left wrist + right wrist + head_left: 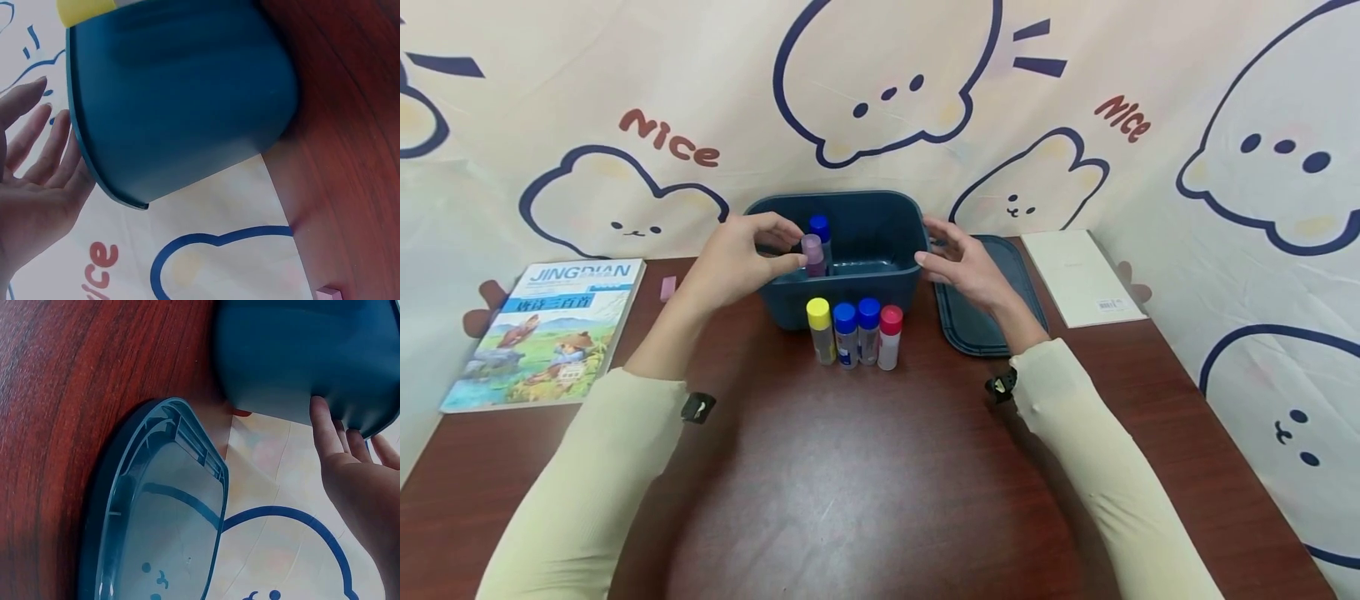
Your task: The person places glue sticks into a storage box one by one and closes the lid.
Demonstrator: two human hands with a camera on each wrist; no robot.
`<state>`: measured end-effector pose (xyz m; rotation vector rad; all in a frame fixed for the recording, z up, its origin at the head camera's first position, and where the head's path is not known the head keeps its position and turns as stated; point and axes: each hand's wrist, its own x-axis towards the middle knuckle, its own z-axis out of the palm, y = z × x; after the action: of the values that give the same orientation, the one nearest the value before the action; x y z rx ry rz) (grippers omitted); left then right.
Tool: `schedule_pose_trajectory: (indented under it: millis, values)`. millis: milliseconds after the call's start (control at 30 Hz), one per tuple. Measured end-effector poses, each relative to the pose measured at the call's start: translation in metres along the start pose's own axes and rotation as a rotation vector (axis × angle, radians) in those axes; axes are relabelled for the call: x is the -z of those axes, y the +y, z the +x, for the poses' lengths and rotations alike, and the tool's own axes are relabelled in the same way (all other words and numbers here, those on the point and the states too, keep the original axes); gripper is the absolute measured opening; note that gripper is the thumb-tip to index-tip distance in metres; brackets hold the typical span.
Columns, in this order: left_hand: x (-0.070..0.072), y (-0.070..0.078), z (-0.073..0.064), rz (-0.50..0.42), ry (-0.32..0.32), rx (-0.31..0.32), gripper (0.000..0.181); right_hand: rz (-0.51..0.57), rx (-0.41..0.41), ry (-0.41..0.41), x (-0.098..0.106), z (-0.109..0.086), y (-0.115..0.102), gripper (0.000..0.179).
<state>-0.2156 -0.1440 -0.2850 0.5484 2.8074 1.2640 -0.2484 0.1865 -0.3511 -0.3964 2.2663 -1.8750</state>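
Note:
A dark teal plastic bin stands at the back of the table. Inside its left part are a purple-capped tube and a blue-capped tube, both like glue sticks. My left hand reaches over the left rim, thumb and fingers apart, fingertips beside the purple tube. In the left wrist view the bin wall hides the tubes. My right hand is at the bin's right side; in the right wrist view its fingertips touch the outer wall.
Before the bin stand a yellow-capped tube, two blue-capped tubes and a red-capped tube. The teal lid lies right, beside a pale book. At left are a colourful magazine and a small pink block.

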Motion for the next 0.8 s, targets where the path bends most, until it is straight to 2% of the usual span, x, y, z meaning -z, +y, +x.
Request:
schedule_pose_trajectory:
  millis: [200,400,567,800]
  values:
    - [-0.002,0.003,-0.012,-0.008,0.001,-0.065,0.031,0.005,-0.001,0.0,-0.001,-0.001,-0.002,0.064]
    - [-0.003,0.007,-0.022,-0.008,-0.033,-0.12,0.026,0.002,-0.012,0.002,0.0,-0.002,-0.003,0.065]
    - [-0.004,0.008,-0.028,-0.025,-0.098,-0.094,0.027,0.0,-0.015,0.008,0.0,-0.001,-0.001,0.065]
    - [-0.01,-0.001,-0.034,-0.052,-0.164,-0.045,0.034,-0.005,-0.009,-0.004,-0.001,-0.002,-0.002,0.065]
